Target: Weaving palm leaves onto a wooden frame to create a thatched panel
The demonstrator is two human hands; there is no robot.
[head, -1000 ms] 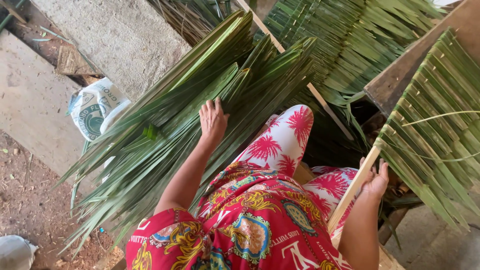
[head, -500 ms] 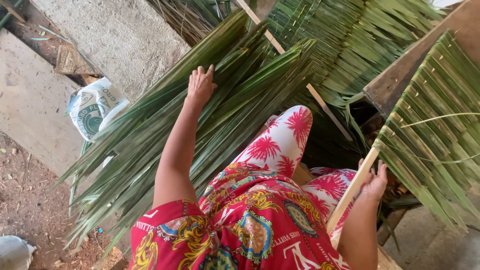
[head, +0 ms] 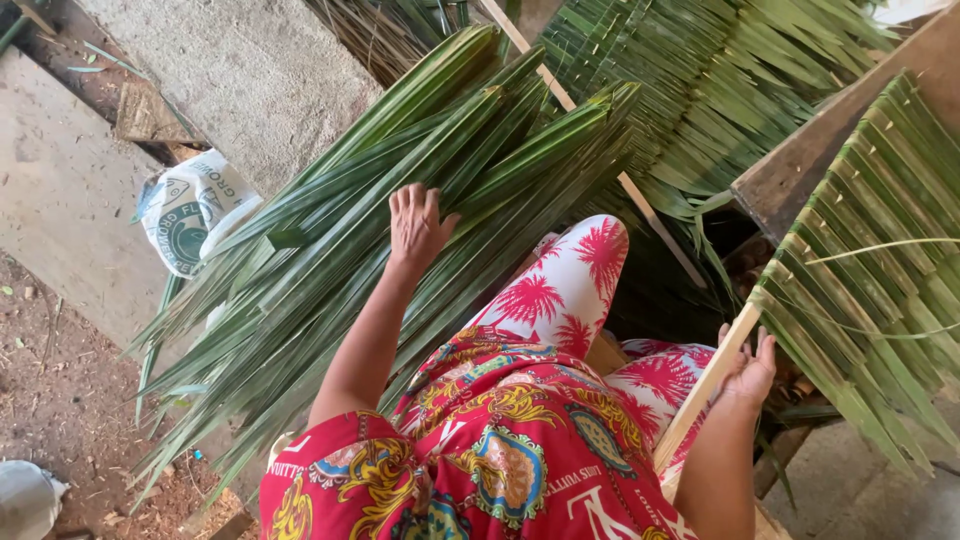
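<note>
A big pile of long green palm leaves (head: 330, 250) lies to my left, fanned out over the ground. My left hand (head: 417, 227) rests flat on top of this pile, fingers spread, gripping nothing that I can see. My right hand (head: 748, 368) is closed around a pale wooden stick (head: 706, 388), the spine of a woven palm-leaf panel (head: 865, 270) that slopes up to the right. My lap, in red patterned cloth, lies between the two.
A second woven leaf panel with its own stick (head: 700, 80) lies beyond my knees. A dark wooden plank (head: 800, 165) crosses at upper right. A white printed sack (head: 190, 210) sits left of the leaves, on concrete slabs (head: 60, 200) and dirt.
My left hand reached up and left across the leaf pile, then drew back toward me to about where it began. The right hand stayed on the stick.
</note>
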